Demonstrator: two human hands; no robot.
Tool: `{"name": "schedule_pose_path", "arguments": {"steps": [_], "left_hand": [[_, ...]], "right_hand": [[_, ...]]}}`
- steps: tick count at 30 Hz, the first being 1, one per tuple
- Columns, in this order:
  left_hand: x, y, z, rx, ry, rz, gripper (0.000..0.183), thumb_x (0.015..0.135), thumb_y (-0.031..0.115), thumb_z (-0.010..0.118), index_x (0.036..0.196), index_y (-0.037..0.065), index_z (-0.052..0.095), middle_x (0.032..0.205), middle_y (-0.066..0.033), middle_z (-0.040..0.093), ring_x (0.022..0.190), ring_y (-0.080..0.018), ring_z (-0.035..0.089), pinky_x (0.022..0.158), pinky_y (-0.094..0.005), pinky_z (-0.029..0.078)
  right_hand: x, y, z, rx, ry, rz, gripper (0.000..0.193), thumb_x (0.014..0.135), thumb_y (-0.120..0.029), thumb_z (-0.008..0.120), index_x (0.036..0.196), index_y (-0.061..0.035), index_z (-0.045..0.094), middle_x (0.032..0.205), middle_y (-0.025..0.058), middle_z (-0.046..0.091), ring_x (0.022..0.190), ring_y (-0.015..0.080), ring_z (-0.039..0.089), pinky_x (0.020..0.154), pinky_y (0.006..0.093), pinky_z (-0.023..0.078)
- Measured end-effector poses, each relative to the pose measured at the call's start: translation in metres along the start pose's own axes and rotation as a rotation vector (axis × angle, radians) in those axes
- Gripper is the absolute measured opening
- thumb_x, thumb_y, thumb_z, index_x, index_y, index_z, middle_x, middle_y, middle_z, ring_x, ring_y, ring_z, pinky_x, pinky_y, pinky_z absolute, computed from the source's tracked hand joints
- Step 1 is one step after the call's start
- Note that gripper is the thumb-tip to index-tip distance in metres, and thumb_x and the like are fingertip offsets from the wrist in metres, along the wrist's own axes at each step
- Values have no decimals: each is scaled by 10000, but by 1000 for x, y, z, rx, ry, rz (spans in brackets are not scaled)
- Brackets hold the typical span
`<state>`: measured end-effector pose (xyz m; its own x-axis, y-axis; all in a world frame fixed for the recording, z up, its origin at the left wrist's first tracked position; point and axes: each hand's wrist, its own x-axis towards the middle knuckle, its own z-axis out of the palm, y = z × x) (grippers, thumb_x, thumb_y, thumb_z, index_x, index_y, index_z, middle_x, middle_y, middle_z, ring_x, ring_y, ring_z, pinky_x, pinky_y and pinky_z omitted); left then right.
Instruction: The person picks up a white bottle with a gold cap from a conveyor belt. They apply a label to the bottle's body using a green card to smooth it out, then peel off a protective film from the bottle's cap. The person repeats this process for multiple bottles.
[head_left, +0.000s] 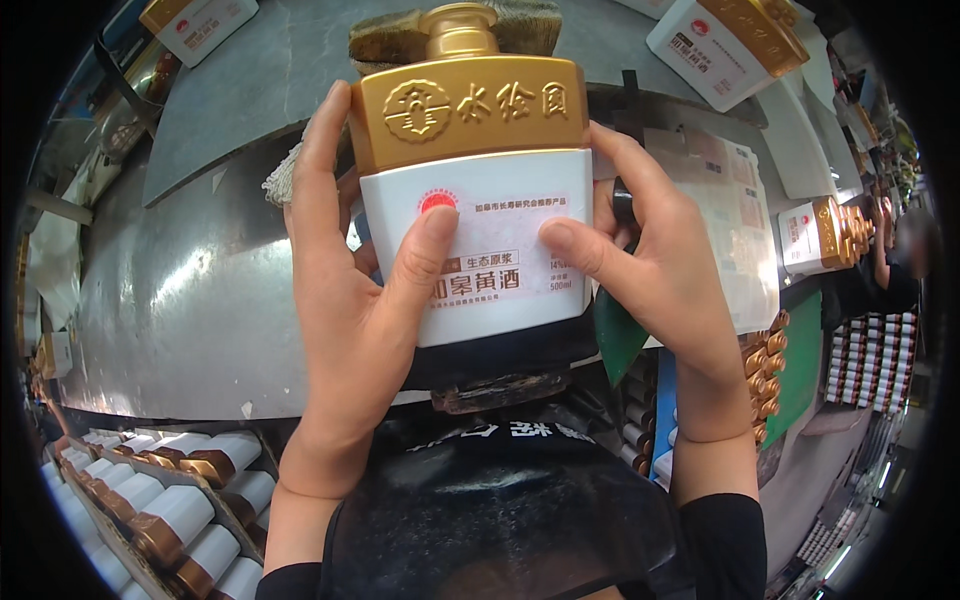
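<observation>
I hold a flat, broad-shouldered bottle with both hands, its front facing me. The lower body is white with a printed label, and the shoulder and neck are gold with raised lettering. My left hand wraps the left side, with its thumb lying on the label. Around the right side closes my right hand, its thumb also pressing the front. A black band shows by the right fingers. The bottle's back and most fingertips are hidden.
Under the bottle spreads a metal worktable. A wooden block sits behind the neck. Similar bottles stand at the far left, far right and right. Crated bottles fill the lower left. Another person is at the right.
</observation>
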<state>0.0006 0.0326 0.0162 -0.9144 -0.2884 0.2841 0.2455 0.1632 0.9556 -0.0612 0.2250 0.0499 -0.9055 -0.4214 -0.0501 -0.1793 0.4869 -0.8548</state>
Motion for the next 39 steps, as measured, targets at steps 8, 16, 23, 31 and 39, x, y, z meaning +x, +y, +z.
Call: {"name": "schedule_pose_path", "arguments": {"steps": [8,16,23,31,39], "left_hand": [[-1,-5,-9,-152,-93,-15,896,786,140,727,1513,27,216,1483,-179,349,1330,-294,421,1084,-402,373],[-1,0,-8,-246,-95,-64,905,780,126,723,1516,28,207,1478,-188,360,1317,-300,443,1079,-413,384],[-1,-1,-9,-187,-80,-61,864,807,157,709,1510,18,226,1475,-191,368,1309,-297,453,1068,-401,398],[-6,-4,-11,-127,-124,-19,904,793,199,719,1517,15,210,1457,-199,390,1315,-291,447,1077,-392,381],[-2,-14,-12,-91,-68,66,751,868,199,616,1508,27,265,1241,-174,561,1131,-209,565,994,-341,431]], "right_hand": [[-2,5,5,-60,36,-87,728,762,-215,810,1353,38,469,792,-28,517,680,37,435,594,171,361],[-1,2,-4,-12,-39,-26,769,743,-205,817,1375,40,454,868,-40,528,726,27,429,623,169,372],[0,9,-2,62,-42,-16,774,753,-165,803,1401,32,429,870,-44,537,749,24,460,630,163,381],[-13,7,-5,-47,-70,-81,765,771,-117,769,1430,14,403,788,-31,521,676,29,452,589,171,369],[-90,7,27,-70,23,-285,333,909,29,384,1177,36,582,670,65,581,560,123,576,535,254,462]]}}
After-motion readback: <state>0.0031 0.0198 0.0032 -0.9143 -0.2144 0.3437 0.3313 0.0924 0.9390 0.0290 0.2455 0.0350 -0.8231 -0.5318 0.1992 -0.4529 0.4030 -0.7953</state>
